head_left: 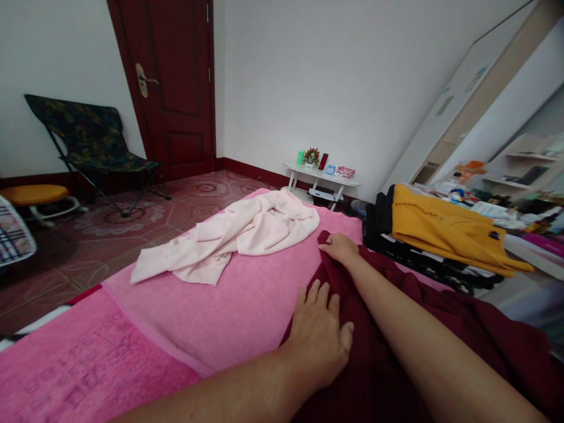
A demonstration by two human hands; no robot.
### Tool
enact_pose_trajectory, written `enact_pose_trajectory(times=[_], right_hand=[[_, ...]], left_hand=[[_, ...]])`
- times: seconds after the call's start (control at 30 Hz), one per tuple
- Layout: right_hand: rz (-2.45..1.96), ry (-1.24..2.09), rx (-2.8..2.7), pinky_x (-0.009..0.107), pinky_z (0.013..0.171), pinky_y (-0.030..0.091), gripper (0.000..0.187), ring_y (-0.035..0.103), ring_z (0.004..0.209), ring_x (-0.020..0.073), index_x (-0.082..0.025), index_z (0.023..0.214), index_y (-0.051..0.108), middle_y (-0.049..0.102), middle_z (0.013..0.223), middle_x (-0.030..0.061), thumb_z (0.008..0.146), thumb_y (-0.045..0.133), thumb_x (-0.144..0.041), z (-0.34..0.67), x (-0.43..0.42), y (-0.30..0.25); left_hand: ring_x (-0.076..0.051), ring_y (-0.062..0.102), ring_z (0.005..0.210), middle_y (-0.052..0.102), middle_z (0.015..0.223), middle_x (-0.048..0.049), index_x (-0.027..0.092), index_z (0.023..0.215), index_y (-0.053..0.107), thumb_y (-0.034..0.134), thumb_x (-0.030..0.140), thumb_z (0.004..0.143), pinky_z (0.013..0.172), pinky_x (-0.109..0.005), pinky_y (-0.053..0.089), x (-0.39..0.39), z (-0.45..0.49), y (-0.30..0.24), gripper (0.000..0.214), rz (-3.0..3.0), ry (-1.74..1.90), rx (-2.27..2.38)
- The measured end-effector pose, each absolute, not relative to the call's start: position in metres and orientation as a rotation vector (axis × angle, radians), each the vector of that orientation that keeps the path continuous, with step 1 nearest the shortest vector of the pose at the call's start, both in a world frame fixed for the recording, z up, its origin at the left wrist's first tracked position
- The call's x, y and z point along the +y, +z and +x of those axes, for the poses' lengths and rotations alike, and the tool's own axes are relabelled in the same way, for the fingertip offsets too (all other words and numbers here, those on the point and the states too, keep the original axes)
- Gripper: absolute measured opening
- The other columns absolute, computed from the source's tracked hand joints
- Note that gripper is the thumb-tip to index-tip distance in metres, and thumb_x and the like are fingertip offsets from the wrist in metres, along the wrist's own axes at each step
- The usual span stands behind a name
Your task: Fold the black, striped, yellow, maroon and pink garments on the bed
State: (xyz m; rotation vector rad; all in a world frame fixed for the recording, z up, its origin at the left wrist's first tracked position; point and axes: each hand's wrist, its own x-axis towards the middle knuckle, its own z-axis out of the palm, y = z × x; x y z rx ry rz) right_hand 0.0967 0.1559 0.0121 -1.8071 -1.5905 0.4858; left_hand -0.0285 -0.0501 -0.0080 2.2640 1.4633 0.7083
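Observation:
A dark red garment (458,311) lies spread in front of me and runs off to the right; its exact kind cannot be told. My left hand (318,335) rests flat on it near its left edge, fingers stretched out and a little apart. Farther forward, my right hand (341,248) has its fingers closed on the far end of the same cloth. Beyond my left hand, a pale pink garment (259,226) lies loosely crumpled. Both garments are on a pink blanket (238,299).
To the right stands a stack of folded dark clothes (379,217) with a yellow garment (445,226) on top. A cluttered table (541,252) is behind it. At the back are a small white table (324,173) and a door (176,88); a folding chair (97,141) and stool (35,195) stand left.

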Motion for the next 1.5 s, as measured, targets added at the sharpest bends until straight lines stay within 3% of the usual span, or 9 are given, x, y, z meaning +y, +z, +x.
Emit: enact_pose_trajectory(times=[0.1, 0.23, 0.6, 0.77, 0.97, 1.07, 1.3, 1.4, 1.5], right_hand=[[-1.706, 0.638, -1.418, 0.034, 0.067, 0.052, 0.022, 0.066, 0.079, 0.0263, -0.021, 0.049, 0.055, 0.065, 0.057, 0.0048, 0.059, 0.074, -0.028, 0.117, 0.158, 0.009], [-1.552, 0.773, -1.229, 0.031, 0.062, 0.056, 0.013, 0.067, 0.068, 0.0206, -0.021, 0.062, 0.058, 0.068, 0.062, 0.0044, 0.070, 0.062, -0.031, 0.135, 0.152, 0.005], [-1.356, 0.736, -1.323, 0.030, 0.057, 0.048, 0.028, 0.057, 0.056, 0.0172, -0.022, 0.064, 0.053, 0.059, 0.056, -0.0016, 0.058, 0.067, -0.045, 0.133, 0.171, -0.023], [-1.382, 0.551, -1.452, 0.030, 0.067, 0.044, 0.025, 0.057, 0.067, 0.0180, -0.021, 0.064, 0.053, 0.060, 0.064, -0.0015, 0.055, 0.070, -0.037, 0.129, 0.181, -0.032], [-1.834, 0.048, -1.638, 0.029, 0.064, 0.041, 0.024, 0.060, 0.071, 0.0189, -0.024, 0.072, 0.058, 0.066, 0.075, 0.0015, 0.066, 0.068, -0.044, 0.122, 0.174, -0.029], [-1.915, 0.098, -1.758, 0.032, 0.070, 0.043, 0.024, 0.062, 0.079, 0.0217, -0.023, 0.077, 0.059, 0.067, 0.081, 0.0051, 0.074, 0.063, -0.046, 0.120, 0.175, -0.023], [-1.699, 0.460, -1.972, 0.030, 0.082, 0.047, 0.034, 0.063, 0.091, 0.0193, -0.018, 0.096, 0.062, 0.068, 0.100, 0.0053, 0.067, 0.072, -0.034, 0.134, 0.151, -0.003], [-1.582, 0.395, -1.976, 0.035, 0.092, 0.044, 0.044, 0.059, 0.103, 0.0215, -0.018, 0.108, 0.059, 0.063, 0.114, 0.0084, 0.068, 0.071, -0.032, 0.144, 0.109, 0.002], [-1.485, 0.164, -1.882, 0.039, 0.094, 0.042, 0.034, 0.057, 0.104, 0.0239, -0.017, 0.106, 0.060, 0.063, 0.111, 0.0104, 0.075, 0.063, -0.033, 0.153, 0.056, 0.006]], left_hand=[[-0.030, 0.021, 0.139, 0.033, 0.148, -0.0122, 0.014, 0.138, 0.043, 0.031, 0.046, 0.091, 0.115, -0.049, 0.015, -0.051, -0.027, -0.008, 0.058, 2.265, 0.719, 1.464], [-0.031, 0.020, 0.140, 0.030, 0.150, -0.0122, 0.016, 0.137, 0.045, 0.033, 0.045, 0.091, 0.115, -0.050, 0.015, -0.052, -0.026, -0.008, 0.056, 2.245, 0.740, 1.481], [-0.030, 0.014, 0.141, 0.025, 0.151, -0.0141, 0.019, 0.139, 0.042, 0.034, 0.046, 0.091, 0.115, -0.049, 0.011, -0.052, -0.025, -0.008, 0.055, 2.252, 0.749, 1.496], [-0.030, 0.013, 0.141, 0.024, 0.152, -0.0152, 0.019, 0.139, 0.042, 0.033, 0.046, 0.092, 0.115, -0.049, 0.011, -0.051, -0.024, -0.011, 0.055, 2.240, 0.733, 1.513], [-0.029, 0.013, 0.141, 0.025, 0.151, -0.0146, 0.019, 0.137, 0.044, 0.032, 0.044, 0.092, 0.115, -0.048, 0.011, -0.051, -0.025, -0.011, 0.053, 2.251, 0.708, 1.512], [-0.030, 0.014, 0.141, 0.024, 0.152, -0.0135, 0.018, 0.138, 0.043, 0.032, 0.045, 0.091, 0.115, -0.049, 0.011, -0.050, -0.026, -0.010, 0.055, 2.256, 0.683, 1.508], [-0.029, 0.021, 0.139, 0.030, 0.150, -0.0127, 0.018, 0.135, 0.045, 0.034, 0.045, 0.090, 0.114, -0.048, 0.015, -0.049, -0.028, -0.006, 0.054, 2.297, 0.662, 1.527], [-0.030, 0.023, 0.138, 0.031, 0.148, -0.0134, 0.017, 0.134, 0.046, 0.034, 0.045, 0.091, 0.113, -0.048, 0.016, -0.050, -0.028, -0.007, 0.053, 2.327, 0.656, 1.539], [-0.029, 0.025, 0.137, 0.033, 0.148, -0.0133, 0.016, 0.132, 0.047, 0.034, 0.044, 0.091, 0.113, -0.049, 0.016, -0.050, -0.028, -0.009, 0.051, 2.371, 0.662, 1.535]])
